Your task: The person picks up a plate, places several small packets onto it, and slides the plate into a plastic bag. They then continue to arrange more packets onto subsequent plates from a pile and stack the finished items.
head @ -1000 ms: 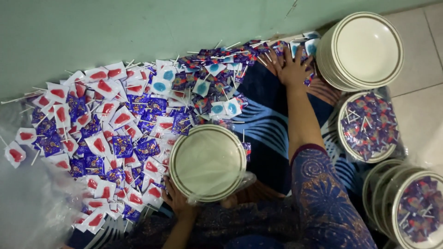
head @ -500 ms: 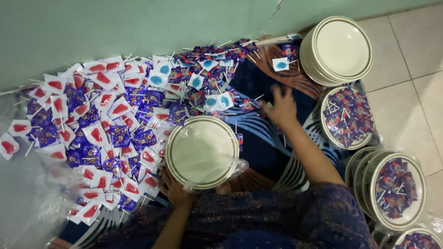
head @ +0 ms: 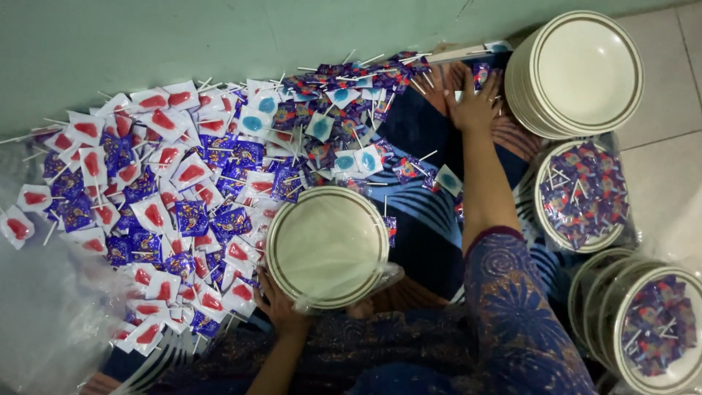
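My left hand (head: 278, 306) grips the near rim of an empty cream plate (head: 327, 245) wrapped in clear plastic, held over my lap. My right hand (head: 474, 102) reaches far forward with fingers spread, resting flat on wrapped lollipops at the far end of the heap, next to the stack of empty plates (head: 578, 73). The heap of lollipops (head: 183, 190), in purple, red-and-white and blue-and-white wrappers, lies along the green wall on the left and centre.
A plastic-wrapped plate filled with lollipops (head: 581, 196) sits right of my arm. More filled plates in a stack (head: 651, 329) stand at the lower right. A clear plastic sheet (head: 44, 314) covers the lower left. Tiled floor (head: 669, 146) lies on the right.
My right hand pulled back toward me, then stretched forward again to the far lollipops beside the plate stack. The view shifted slightly. My left hand kept hold of the empty plate.
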